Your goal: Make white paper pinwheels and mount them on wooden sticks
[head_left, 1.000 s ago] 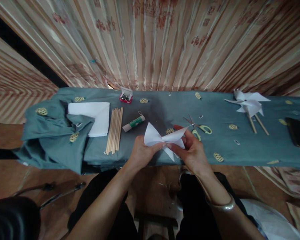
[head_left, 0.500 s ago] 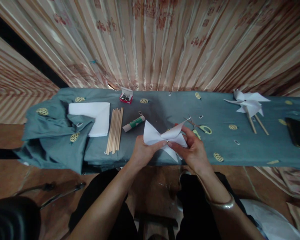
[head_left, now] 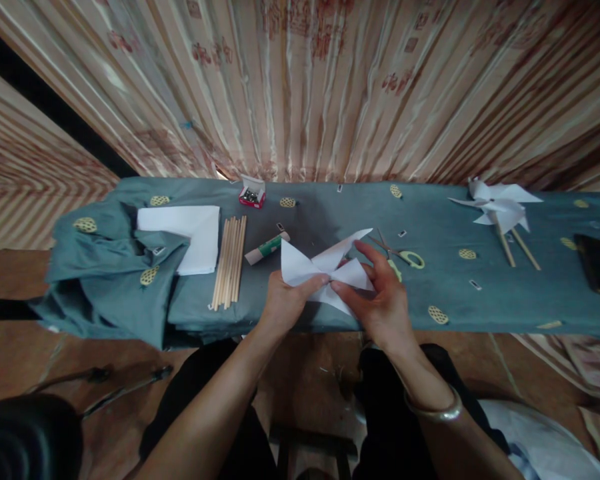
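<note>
A white paper pinwheel is held between both hands over the front of the table. My left hand grips its left side, the thumb pressed near the centre. From the other side my right hand pinches it, its thumb meeting the left thumb at the middle. Whatever lies under the thumbs is mostly hidden. Just behind my right hand lie scissors with light green handles, partly covered. A green and white glue stick rests to the left of the pinwheel.
Wooden sticks lie in a row at the left, beside folded white paper. Behind them stands a small open box of metal pins. Finished-looking pinwheels on sticks and a black phone lie at the right.
Both hands have shifted slightly left with the pinwheel, which has tilted a little. The metal spot visible at its centre before is now covered by the thumbs.
</note>
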`<action>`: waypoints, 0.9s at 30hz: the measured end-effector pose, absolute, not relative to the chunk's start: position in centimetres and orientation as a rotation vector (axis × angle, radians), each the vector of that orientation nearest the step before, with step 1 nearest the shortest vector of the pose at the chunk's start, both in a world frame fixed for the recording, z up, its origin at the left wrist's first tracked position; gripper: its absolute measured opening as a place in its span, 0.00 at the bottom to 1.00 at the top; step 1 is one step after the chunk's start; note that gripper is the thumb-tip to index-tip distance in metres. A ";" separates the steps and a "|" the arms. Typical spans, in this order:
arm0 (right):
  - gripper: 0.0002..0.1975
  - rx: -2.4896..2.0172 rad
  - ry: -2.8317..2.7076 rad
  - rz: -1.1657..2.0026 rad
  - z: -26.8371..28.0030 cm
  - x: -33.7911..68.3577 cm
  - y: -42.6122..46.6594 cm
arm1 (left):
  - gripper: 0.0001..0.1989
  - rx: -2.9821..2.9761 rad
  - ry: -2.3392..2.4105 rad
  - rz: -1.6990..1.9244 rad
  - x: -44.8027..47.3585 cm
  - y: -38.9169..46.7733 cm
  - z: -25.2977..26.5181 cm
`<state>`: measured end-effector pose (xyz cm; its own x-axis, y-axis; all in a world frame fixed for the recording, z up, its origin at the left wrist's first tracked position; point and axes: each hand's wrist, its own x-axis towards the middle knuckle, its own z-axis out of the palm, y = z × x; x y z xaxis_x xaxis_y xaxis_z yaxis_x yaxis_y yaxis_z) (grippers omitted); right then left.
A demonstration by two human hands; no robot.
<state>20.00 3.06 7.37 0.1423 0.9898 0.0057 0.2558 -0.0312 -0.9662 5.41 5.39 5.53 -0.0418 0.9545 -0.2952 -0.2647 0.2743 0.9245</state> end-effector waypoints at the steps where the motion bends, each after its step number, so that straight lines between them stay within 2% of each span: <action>1: 0.35 -1.469 -1.278 0.983 7.3 20.0 3.1 | 0.13 0.764 1.206 1.163 5.5 5.4 5.6; 7: 0.34 -1.540 -1.308 0.932 7.0 19.9 3.4 | 0.14 0.697 1.239 1.182 5.8 5.7 5.2; 11: 0.34 -1.557 -1.466 0.680 6.6 19.8 3.5 | 0.14 0.658 1.212 1.210 6.2 6.0 4.8; 15: 0.27 -1.452 -1.680 0.368 6.1 19.8 3.7 | 0.14 0.614 1.195 1.224 6.6 6.1 4.7; 20: 0.21 -1.407 -1.749 0.220 5.7 19.9 3.8 | 0.14 0.563 1.185 1.227 7.0 6.2 4.6; 27: 0.33 -1.332 -1.906 0.002 5.5 20.0 4.4 | 0.16 0.514 1.168 1.225 7.2 6.3 4.4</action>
